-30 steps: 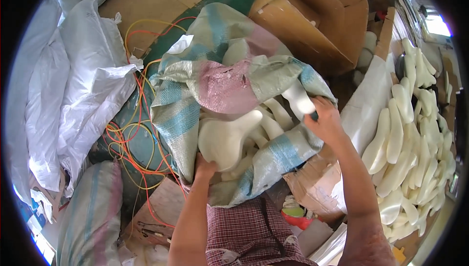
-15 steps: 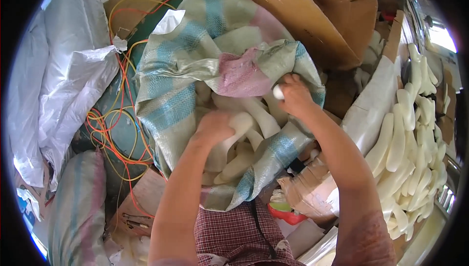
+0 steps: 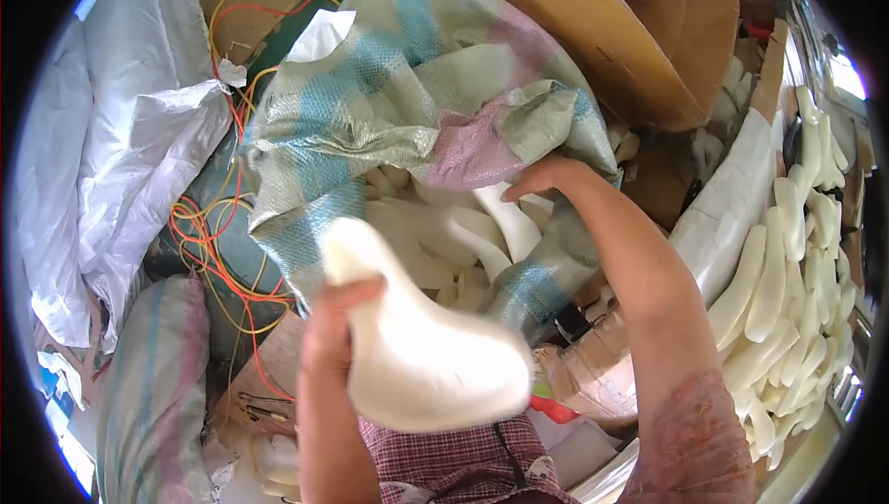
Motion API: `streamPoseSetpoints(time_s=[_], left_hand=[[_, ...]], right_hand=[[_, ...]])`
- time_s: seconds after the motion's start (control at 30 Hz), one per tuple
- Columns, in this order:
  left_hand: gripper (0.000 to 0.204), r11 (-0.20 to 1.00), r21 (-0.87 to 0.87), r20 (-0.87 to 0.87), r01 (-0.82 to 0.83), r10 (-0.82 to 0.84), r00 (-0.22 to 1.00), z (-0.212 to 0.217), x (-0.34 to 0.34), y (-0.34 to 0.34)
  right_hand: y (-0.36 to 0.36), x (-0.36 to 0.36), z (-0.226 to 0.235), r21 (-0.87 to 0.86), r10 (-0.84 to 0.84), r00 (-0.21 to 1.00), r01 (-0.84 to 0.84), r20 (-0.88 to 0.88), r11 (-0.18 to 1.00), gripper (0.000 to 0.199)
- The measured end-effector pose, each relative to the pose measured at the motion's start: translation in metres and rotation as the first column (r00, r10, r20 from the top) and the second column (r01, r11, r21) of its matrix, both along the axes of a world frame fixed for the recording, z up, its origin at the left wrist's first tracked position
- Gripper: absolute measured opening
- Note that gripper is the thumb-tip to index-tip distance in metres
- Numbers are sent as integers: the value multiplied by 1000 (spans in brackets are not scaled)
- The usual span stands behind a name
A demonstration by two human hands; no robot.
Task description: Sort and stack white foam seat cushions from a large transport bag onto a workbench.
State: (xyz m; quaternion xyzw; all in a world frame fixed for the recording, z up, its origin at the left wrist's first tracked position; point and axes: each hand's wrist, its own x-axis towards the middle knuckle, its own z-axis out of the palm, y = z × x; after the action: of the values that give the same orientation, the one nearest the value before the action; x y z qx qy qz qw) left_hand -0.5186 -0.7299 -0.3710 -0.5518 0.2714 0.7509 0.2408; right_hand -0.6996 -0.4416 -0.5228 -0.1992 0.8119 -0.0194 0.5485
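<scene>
A cream-white foam bicycle saddle pad (image 3: 426,346) is lifted in front of my body, with its wide end low and its narrow nose up. My left hand (image 3: 333,323) is closed around its left side, thumb across the top near the nose. Behind it, a large woven sack (image 3: 306,217) with blue and pink stripes gapes open, holding several more pale foam pads (image 3: 463,235). My right hand (image 3: 546,180) reaches into the sack's opening at the right, against the pink flap and above a white pad. Its fingers are mostly hidden.
Several foam pads (image 3: 787,309) lie heaped at the right behind a pale board (image 3: 722,207). An open cardboard box (image 3: 593,31) stands at the back. Orange and yellow cords (image 3: 208,254), a filled striped sack (image 3: 153,393) and white plastic sacks (image 3: 120,152) occupy the left.
My left hand has come out of the sack toward me with a saddle pad in its grip. My right hand stays at the sack's opening, its fingers now largely hidden. The sack's flap has shifted.
</scene>
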Motion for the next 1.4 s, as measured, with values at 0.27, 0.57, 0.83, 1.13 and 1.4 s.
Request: streamPoseSetpoints(time_s=[0.27,0.57,0.83,1.13,1.4], left_hand=[[42,894,247,66,-374,369,927,-144,37,118],[42,890,288,66,-355,351,934,-137,25,127],[55,979,26,-339,-202,199,919,30,44,31],[55,774,-596,-803,215,-566,-187,320,-35,-51],[52,301,-439,-875,847,-357,-327,457,47,213]], right_hand=[[-22,-10,16,20,-8,995,6,100,1000,79],[-26,30,6,12,-80,995,80,59,997,68],[-71,51,202,-722,-387,910,167,-150,672,69],[-94,191,446,-999,-858,511,-35,-49,36,75],[38,393,567,-960,-922,-331,-121,-199,251,71]])
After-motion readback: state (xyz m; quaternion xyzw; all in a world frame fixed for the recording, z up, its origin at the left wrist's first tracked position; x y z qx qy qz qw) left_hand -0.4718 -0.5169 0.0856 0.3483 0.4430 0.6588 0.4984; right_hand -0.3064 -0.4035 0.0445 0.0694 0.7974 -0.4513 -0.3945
